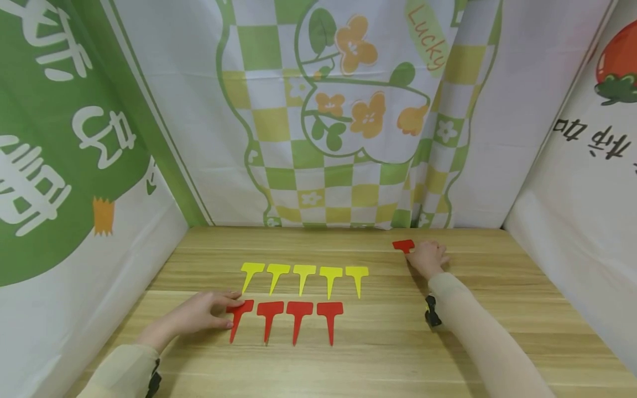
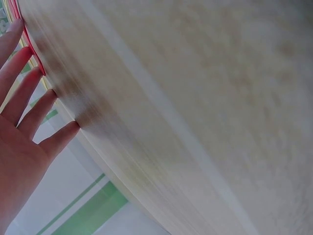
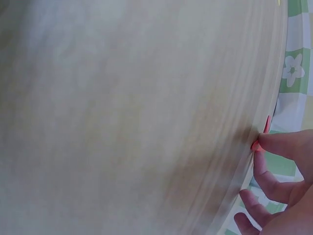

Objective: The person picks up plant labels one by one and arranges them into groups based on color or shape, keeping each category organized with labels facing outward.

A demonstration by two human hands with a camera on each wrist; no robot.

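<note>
My right hand [image 1: 428, 258] pinches a red T-shaped plant label [image 1: 403, 244] between thumb and finger at the far right of the table. The right wrist view shows this label edge-on at the fingertips, with the other fingers bent beside it. On the left, my left hand [image 1: 201, 314] rests its fingertips on the leftmost red label [image 1: 243, 309] of the front row. Its fingers look spread and nearly straight in the left wrist view. Three more red labels [image 1: 299, 309] lie to the right in that row, stems toward me. Behind them, several yellow labels [image 1: 304, 271] form a second row.
Everything lies on a wood-grain table [image 1: 388, 354]. A checked, flowered curtain [image 1: 343, 182] hangs along its back edge. Printed cloths [image 1: 159, 243] enclose the left and right sides. Each wrist wears a dark strapped device [image 1: 433, 311].
</note>
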